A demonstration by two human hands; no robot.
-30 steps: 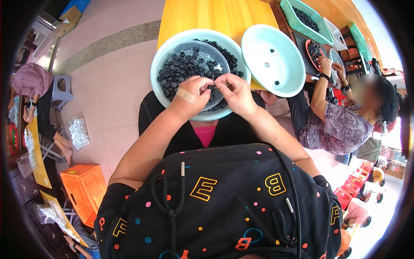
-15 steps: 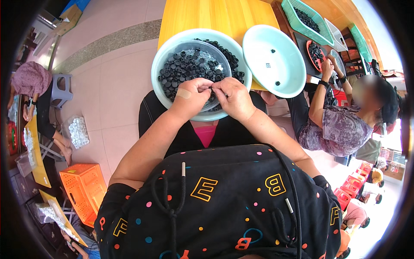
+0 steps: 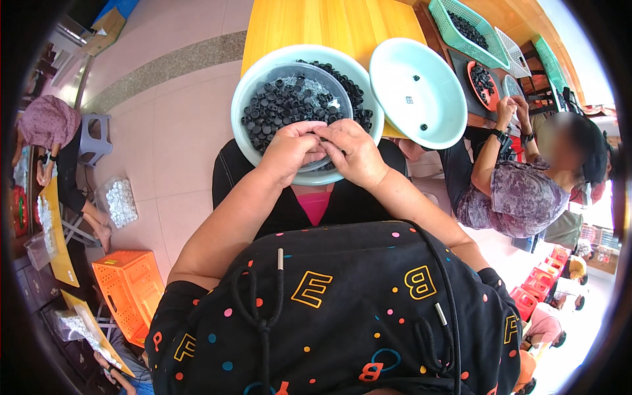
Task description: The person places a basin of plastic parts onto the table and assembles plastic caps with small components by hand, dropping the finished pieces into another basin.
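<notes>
My left hand (image 3: 289,153) and my right hand (image 3: 353,153) meet fingertip to fingertip above the near side of a pale green basin (image 3: 238,135). Both are closed in a pinch; whatever they hold is hidden behind the fingers. Inside the basin sits a smaller clear bowl (image 3: 276,71), filled with small black caps (image 3: 271,112) and some thin, clear pieces (image 3: 316,89). More black caps (image 3: 349,82) lie in the basin beside the bowl, on its right. A second pale green basin (image 3: 403,69) stands to the right, with two black caps (image 3: 424,127) in it.
The basins rest on a yellow wooden table (image 3: 316,20). To the right a co-worker (image 3: 510,191) handles something near a red plate (image 3: 482,85) of black parts. A green basket (image 3: 469,33) stands behind. An orange crate (image 3: 125,289) is on the floor at left.
My left hand has turned inward, and its fingers have drawn closer to the right hand's. The dark bit seen between the fingertips is now hidden. The co-worker's hands have risen together.
</notes>
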